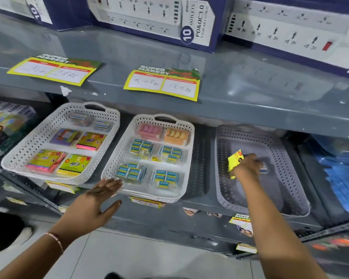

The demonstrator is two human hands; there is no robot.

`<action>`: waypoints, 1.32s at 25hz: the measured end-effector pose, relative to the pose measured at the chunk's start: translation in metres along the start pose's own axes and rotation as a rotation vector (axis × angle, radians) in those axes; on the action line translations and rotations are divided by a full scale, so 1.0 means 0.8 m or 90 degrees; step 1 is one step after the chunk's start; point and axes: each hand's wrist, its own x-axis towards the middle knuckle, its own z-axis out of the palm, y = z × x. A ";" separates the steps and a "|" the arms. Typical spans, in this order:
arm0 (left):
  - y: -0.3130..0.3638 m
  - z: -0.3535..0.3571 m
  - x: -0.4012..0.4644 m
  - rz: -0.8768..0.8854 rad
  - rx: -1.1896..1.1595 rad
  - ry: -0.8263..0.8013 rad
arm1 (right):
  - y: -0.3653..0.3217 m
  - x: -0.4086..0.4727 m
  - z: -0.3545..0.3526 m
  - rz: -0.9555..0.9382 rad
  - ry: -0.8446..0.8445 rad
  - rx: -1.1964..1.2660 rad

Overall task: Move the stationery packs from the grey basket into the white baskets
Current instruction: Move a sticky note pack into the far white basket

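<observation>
On the shelf's right stands the grey basket (226, 178). Inside it, my right hand (247, 167) is shut on a yellow stationery pack (234, 159), held just above the floor. A small blue-and-white pack (264, 168) peeks out behind that hand. The middle white basket (186, 137) holds pink, orange and several blue packs. The left white basket (24, 150) holds yellow, pink and purple packs. My left hand (95, 200) is open, fingers flat against the front left corner of the middle white basket.
A grey upper shelf (250, 93) overhangs the baskets, with yellow price cards (161, 82) and power-strip boxes (155, 17) on it. Blue plastic bags (338, 174) lie right of the grey basket. Boxed goods (6, 123) stand at the far left. Tiled floor is below.
</observation>
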 end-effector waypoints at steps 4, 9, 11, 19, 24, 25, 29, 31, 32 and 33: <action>-0.009 -0.011 -0.008 0.033 0.030 -0.018 | -0.015 -0.025 -0.027 -0.039 0.066 0.000; -0.088 -0.048 -0.032 -0.047 0.087 -0.002 | -0.126 -0.107 -0.028 -0.384 0.087 0.135; -0.124 -0.062 -0.044 -0.073 0.107 -0.009 | -0.191 -0.155 0.011 -0.434 -0.085 0.262; -0.232 -0.117 -0.079 -0.067 0.129 -0.039 | -0.401 -0.332 0.219 -0.603 -0.366 0.007; -0.251 -0.114 -0.082 -0.028 0.071 -0.023 | -0.418 -0.339 0.281 -0.527 -0.354 -0.194; -0.252 -0.113 -0.083 -0.023 0.062 -0.021 | -0.416 -0.341 0.288 -0.514 -0.334 -0.214; -0.260 -0.113 -0.084 0.004 0.037 -0.013 | -0.413 -0.351 0.295 -0.486 -0.264 -0.264; -0.260 -0.112 -0.084 0.004 0.038 -0.011 | -0.414 -0.358 0.294 -0.474 -0.237 -0.297; -0.259 -0.112 -0.084 0.003 0.039 -0.012 | -0.415 -0.360 0.294 -0.473 -0.221 -0.314; -0.259 -0.113 -0.084 0.000 0.039 -0.015 | -0.415 -0.361 0.294 -0.474 -0.207 -0.330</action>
